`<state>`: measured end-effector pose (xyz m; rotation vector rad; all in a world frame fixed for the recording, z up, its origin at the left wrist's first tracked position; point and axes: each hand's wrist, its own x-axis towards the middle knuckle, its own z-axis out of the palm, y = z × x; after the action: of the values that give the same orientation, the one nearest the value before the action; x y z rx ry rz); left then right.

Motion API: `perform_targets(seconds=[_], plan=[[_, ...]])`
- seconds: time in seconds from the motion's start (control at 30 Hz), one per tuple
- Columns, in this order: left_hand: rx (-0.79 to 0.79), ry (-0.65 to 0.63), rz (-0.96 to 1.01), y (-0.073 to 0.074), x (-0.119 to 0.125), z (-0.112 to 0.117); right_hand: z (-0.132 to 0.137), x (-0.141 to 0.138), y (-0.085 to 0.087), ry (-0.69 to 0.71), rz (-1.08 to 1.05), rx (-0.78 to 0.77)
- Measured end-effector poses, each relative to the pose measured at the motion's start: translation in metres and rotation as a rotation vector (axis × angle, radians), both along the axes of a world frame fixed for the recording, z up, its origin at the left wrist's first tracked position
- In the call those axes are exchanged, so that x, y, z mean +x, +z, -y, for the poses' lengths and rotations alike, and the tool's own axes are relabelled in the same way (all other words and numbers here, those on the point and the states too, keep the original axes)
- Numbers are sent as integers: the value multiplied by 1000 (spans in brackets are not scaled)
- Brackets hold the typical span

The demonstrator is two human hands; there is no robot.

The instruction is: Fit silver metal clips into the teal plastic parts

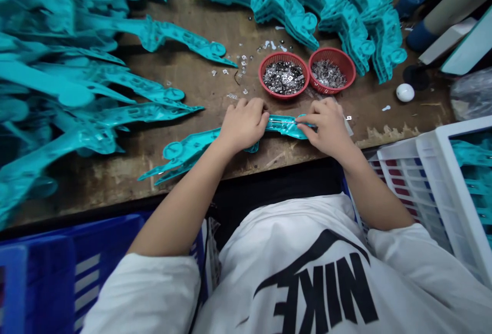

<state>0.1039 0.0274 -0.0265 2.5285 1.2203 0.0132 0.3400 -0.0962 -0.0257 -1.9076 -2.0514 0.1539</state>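
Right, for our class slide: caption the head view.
Left hand and right hand on a teal part, near red baskets of metal pieces.

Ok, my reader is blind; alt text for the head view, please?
A left hand grips a teal plastic part on a table while the right hand touches its end. Beyond, two red baskets hold metal pieces; more teal parts lie heaped at left, with teal stacks behind.

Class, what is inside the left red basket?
The left red basket holds a heap of small, shiny metal pieces. They cover its bottom, which cannot be seen.
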Motion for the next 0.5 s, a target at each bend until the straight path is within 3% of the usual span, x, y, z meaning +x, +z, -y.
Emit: perform_targets(seconds=[0.33,0.5], plan=[[-10,-2,-8,1,2,1,-2,-7,4,-7,43,40],[-1,6,-5,0,3,0,-12,-6,16,100,89,-5]])
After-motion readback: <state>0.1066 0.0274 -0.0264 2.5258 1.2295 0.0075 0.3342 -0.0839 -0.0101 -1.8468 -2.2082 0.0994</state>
